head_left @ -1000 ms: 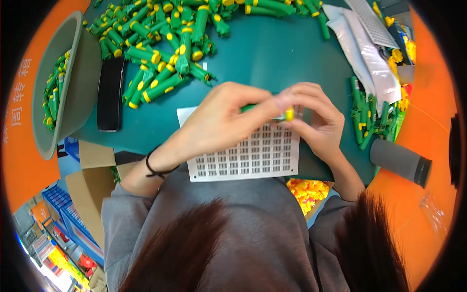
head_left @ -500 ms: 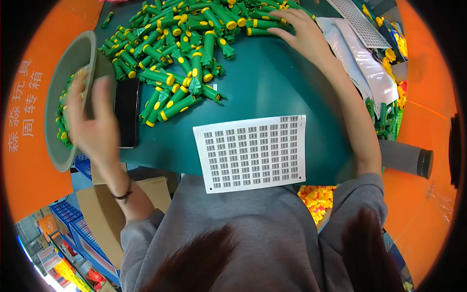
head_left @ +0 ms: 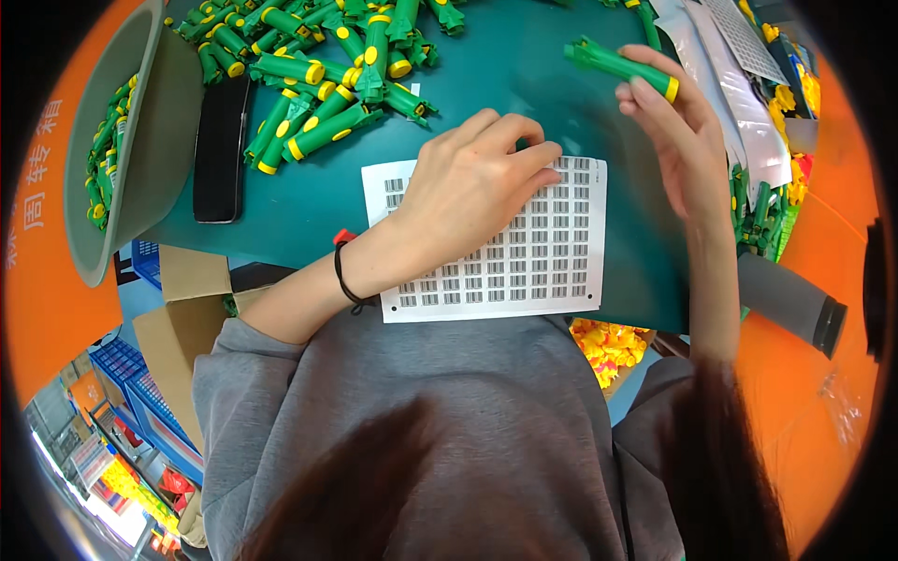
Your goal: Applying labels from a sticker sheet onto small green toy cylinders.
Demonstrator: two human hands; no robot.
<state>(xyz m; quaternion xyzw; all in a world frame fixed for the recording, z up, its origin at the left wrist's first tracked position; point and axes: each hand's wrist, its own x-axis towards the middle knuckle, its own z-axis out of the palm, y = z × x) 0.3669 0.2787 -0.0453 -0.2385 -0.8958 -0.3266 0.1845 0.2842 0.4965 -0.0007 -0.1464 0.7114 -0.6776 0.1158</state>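
Observation:
My right hand (head_left: 687,140) holds a green toy tube (head_left: 622,67) with a yellow end cap. The tube lies tilted between thumb and fingers, its frilled green end toward the upper left. My left hand (head_left: 477,182) rests over a white sheet of barcode stickers (head_left: 449,304). Its thumb and forefinger are pinched together at the sheet's upper right part; whatever is between them is too small to make out. The hand and wrist cover the left and middle of the sheet, which lies at the table's near edge.
A heap of green toy tubes (head_left: 323,70) covers the back left of the green table (head_left: 524,75). Beside it lie a black phone (head_left: 220,154) and a grey-green tub (head_left: 154,178) of tubes. White bags (head_left: 720,103) are at the right, near a grey cylinder (head_left: 786,294). A cardboard box (head_left: 178,327) stands below left.
My left hand has come from the tub over to the sticker sheet and pinched there. My right hand has drawn back from the heap, carrying one green tube. The view has shifted.

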